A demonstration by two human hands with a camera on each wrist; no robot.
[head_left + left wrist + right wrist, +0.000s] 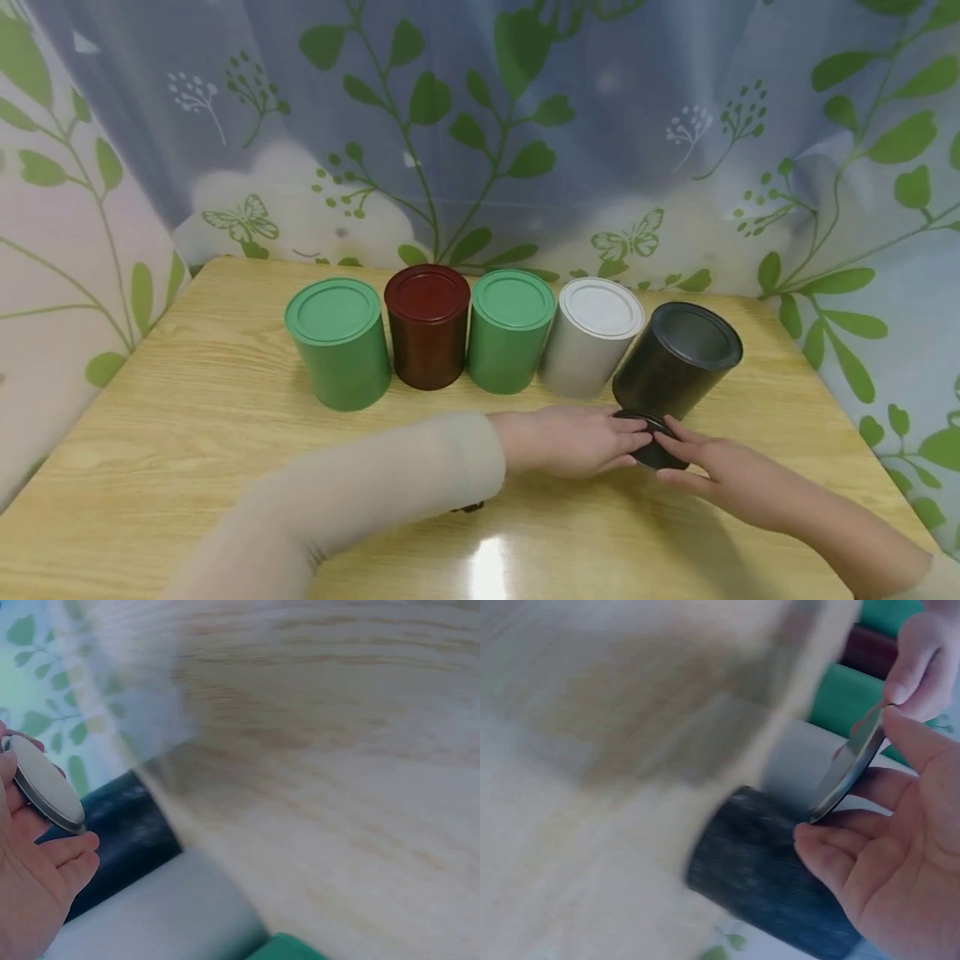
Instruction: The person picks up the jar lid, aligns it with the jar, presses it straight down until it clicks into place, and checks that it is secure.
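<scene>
Both hands hold a round black lid (660, 452) between them, above the table in front of a black can (652, 375). My left hand (566, 440) grips the lid's left side, its fingers lying over the top. On the other side my right hand (742, 483) pinches the rim between thumb and fingers, as the right wrist view shows. A pale, shiny underside of the lid (49, 780) appears in the left wrist view. The black can tilts slightly in the head view; I cannot tell whether its top is covered.
Left of the black can stand a white can (588, 350), a green can (510, 342), a dark red can (427, 333) and another green can (341, 350), all lidded. They stand on a wooden table (187, 417) before a leaf-patterned curtain (465, 125). A small dark object (470, 507) shows beneath the left sleeve.
</scene>
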